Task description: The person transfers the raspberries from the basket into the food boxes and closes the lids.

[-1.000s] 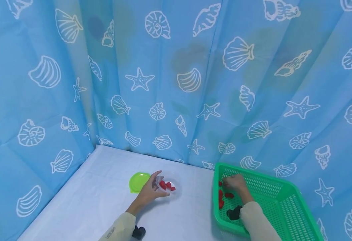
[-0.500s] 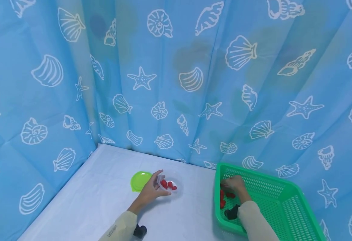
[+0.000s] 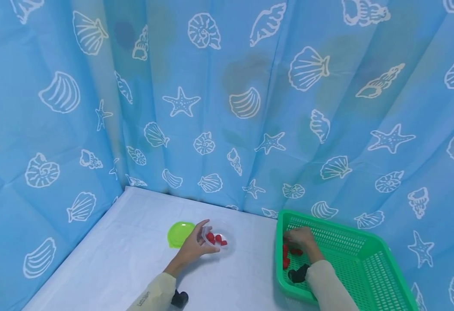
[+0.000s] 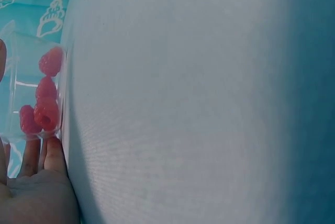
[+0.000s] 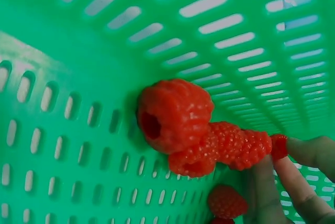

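Observation:
My left hand grips a clear round plastic container by its side, thumb and fingers spread around the wall. Several red raspberries lie inside it, seen through the wall in the left wrist view. My right hand is down in the left end of a green plastic basket. In the right wrist view its fingertips pinch a small raspberry, partly hidden by the fingers. A large raspberry and several others lie beside it against the basket wall.
A lime-green lid lies on the white tablecloth, left of the container. Behind the table hangs a blue curtain with white shell prints. The basket's slotted walls rise around the right hand.
My right hand has shifted slightly left, towards the basket's wall, and covers a raspberry seen there earlier. The left hand and the container stay in place.

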A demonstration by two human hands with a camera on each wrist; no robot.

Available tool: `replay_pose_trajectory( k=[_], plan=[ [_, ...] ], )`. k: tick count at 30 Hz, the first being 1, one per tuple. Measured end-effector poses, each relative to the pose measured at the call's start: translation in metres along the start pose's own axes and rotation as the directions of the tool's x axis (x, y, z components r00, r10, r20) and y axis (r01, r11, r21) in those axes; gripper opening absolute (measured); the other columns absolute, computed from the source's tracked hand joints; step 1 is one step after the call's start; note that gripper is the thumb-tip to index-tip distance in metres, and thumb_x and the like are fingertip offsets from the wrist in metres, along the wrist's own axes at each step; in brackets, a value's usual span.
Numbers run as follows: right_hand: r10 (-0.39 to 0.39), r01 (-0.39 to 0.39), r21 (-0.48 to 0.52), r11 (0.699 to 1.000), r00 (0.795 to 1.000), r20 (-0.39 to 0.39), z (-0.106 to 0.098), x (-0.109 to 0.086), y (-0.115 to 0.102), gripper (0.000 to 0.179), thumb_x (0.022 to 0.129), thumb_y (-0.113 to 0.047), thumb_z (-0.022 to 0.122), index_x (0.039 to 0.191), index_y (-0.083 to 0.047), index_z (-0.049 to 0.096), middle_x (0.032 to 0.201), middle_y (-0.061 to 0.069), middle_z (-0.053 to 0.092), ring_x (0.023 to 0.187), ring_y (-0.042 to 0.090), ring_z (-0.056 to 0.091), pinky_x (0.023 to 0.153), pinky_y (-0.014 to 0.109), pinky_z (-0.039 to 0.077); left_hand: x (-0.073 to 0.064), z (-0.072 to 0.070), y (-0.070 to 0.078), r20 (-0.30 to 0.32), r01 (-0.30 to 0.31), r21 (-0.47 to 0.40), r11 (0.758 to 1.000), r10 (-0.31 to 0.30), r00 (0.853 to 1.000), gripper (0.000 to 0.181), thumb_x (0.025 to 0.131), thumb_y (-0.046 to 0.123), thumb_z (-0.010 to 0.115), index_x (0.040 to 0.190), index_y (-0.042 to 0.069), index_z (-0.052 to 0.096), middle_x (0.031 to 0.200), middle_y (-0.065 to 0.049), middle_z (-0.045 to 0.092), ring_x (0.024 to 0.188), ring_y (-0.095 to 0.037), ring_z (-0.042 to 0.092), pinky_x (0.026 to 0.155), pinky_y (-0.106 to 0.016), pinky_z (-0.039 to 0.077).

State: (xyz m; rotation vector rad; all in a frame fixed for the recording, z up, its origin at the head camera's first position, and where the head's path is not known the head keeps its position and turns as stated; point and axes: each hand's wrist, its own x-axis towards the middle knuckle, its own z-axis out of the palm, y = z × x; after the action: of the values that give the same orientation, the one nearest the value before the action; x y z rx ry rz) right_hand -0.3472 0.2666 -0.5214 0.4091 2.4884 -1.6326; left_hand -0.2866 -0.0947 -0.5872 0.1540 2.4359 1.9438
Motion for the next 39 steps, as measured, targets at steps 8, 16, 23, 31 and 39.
replay_pose_trajectory(
  k=[8,16,23,31,39],
  plan=[
    [-0.047,0.047,-0.011,0.999,0.999,0.017,-0.001,0.001,0.001,0.009,0.079,0.003,0.067,0.082,0.010,0.070,0.080,0.015,0.070,0.075,0.024,0.070,0.071,0.040,0.059,-0.001,0.000,0.001,-0.004,-0.002,0.004,1.000,0.002,1.000,0.097,0.071,0.032,0.087,0.151,0.023,0.033,0.148,-0.011,0.043,0.139,-0.038,0.035,0.101,-0.046,0.044],
    [-0.116,0.117,-0.118,0.986,0.993,0.009,-0.014,-0.003,-0.011,0.022,0.082,-0.014,0.072,0.092,0.006,0.074,0.081,0.011,0.072,0.077,0.023,0.067,0.074,0.042,0.057,-0.001,0.001,0.000,0.002,-0.002,-0.010,1.000,0.002,1.000,0.095,0.073,0.028,0.087,0.151,0.022,0.033,0.148,-0.012,0.043,0.140,-0.038,0.033,0.102,-0.046,0.043],
    [-0.165,0.168,-0.065,0.984,0.985,0.047,-0.028,-0.018,-0.042,0.039,0.093,-0.017,0.065,0.120,0.011,0.062,0.115,0.024,0.065,0.105,0.035,0.064,0.092,0.049,0.051,0.000,0.001,0.000,-0.002,-0.006,-0.002,1.000,0.006,1.000,0.095,0.072,0.030,0.087,0.150,0.024,0.033,0.149,-0.011,0.042,0.140,-0.038,0.033,0.102,-0.046,0.043],
    [-0.243,0.246,-0.023,0.969,0.966,0.091,-0.020,-0.024,-0.077,0.038,0.092,-0.020,0.069,0.120,0.005,0.065,0.112,0.017,0.068,0.102,0.025,0.066,0.094,0.047,0.051,-0.001,-0.001,0.000,-0.002,-0.014,-0.010,1.000,0.014,1.000,0.097,0.071,0.033,0.088,0.150,0.026,0.033,0.148,-0.008,0.044,0.141,-0.035,0.032,0.103,-0.045,0.042],
    [-0.318,0.323,-0.027,0.946,0.942,0.104,0.020,-0.034,-0.107,0.030,0.087,-0.021,0.074,0.108,0.001,0.072,0.101,0.012,0.072,0.095,0.026,0.068,0.085,0.039,0.056,-0.001,0.002,-0.001,-0.001,-0.017,-0.011,1.000,0.017,1.000,0.096,0.072,0.032,0.087,0.151,0.025,0.032,0.149,-0.010,0.043,0.140,-0.037,0.034,0.102,-0.044,0.043]
  ],
)
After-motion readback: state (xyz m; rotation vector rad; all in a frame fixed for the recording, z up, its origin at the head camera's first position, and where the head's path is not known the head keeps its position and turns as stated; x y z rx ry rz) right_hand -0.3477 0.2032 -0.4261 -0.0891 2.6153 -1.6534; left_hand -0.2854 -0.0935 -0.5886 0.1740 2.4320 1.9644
